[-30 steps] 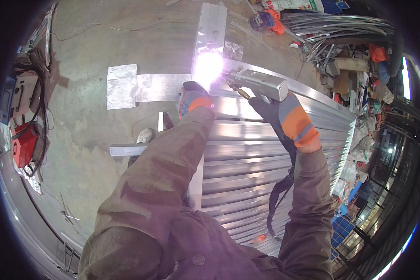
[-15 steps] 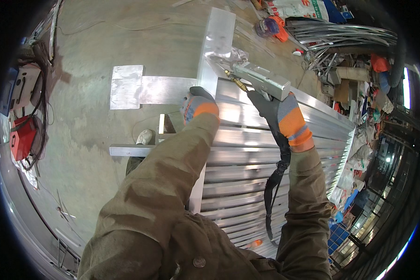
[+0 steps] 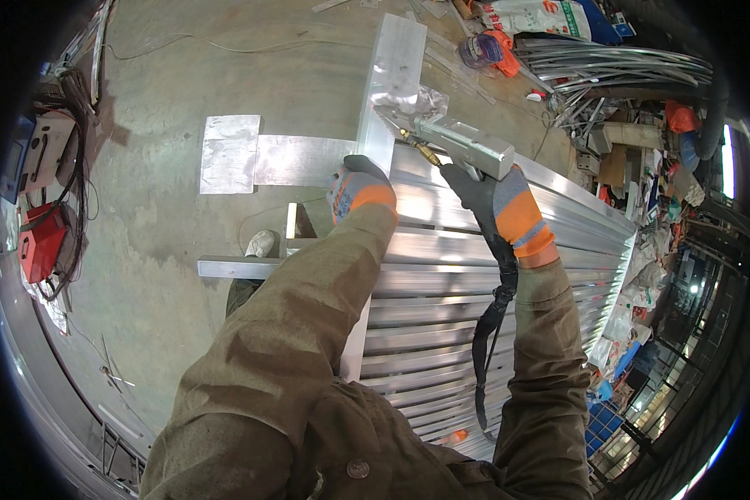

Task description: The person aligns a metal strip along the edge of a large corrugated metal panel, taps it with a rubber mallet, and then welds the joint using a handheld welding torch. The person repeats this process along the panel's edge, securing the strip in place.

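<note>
My right hand (image 3: 512, 208), in a grey and orange glove with dark fingers, is closed round a handheld welding gun (image 3: 471, 146). The gun has a boxy silver body, a brass-coloured nozzle piece and a black sheathed cable (image 3: 482, 333) that hangs down past my forearm. Its tip lies close to the seam on a long, flat metal beam (image 3: 389, 71). My left hand (image 3: 361, 193), in a matching glove, is closed on the beam's left edge, with part of the fingers out of sight. To the left, a flat metal bar (image 3: 304, 160) meets the beam.
A slatted metal frame (image 3: 442, 312) spreads to the right below my hands. A square metal plate (image 3: 230, 155) and a short tube (image 3: 237, 267) lie left. Coiled metal strips (image 3: 617, 67) and clutter line the right; a red machine (image 3: 42, 242) with cables stands far left.
The view has shifted slightly, so the beam sits a little further right. The welding gun's tip has moved slightly left and nearer me along the beam. My left hand stays on the beam.
</note>
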Motion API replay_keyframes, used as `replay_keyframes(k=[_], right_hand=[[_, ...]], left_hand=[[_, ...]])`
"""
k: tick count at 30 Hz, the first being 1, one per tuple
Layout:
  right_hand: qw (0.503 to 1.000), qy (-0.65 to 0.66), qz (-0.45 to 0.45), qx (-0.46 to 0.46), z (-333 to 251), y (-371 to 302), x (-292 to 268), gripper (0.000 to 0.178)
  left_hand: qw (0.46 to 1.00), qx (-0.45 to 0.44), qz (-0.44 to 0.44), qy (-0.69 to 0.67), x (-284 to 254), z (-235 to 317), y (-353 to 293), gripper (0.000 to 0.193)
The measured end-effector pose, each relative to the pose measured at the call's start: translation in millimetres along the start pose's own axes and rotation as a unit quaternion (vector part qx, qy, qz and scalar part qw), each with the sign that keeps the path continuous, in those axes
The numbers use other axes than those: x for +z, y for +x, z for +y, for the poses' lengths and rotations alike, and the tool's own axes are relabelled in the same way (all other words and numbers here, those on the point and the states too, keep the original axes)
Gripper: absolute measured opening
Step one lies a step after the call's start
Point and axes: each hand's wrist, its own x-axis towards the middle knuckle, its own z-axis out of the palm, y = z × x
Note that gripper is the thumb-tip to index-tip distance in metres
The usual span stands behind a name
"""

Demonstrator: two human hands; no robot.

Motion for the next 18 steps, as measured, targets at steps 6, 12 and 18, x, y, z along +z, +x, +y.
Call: replay_keyframes(k=[6,12,18], right_hand=[[1.000,-0.017,-0.014,0.002,7.7,4.9,0.2,0.049],[0.998,-0.042,0.021,-0.045,10.8,5.2,5.4,0.037],[0.999,-0.019,0.004,0.031,6.5,5.7,2.4,0.049]], left_hand=[[0.996,0.039,-0.073,0.018,-6.6,-0.8,-1.1,0.021],[0.993,0.056,-0.104,0.024,15.2,-2.5,1.3,0.021],[0.985,0.092,-0.141,0.036,27.5,-6.7,3.0,0.022]])
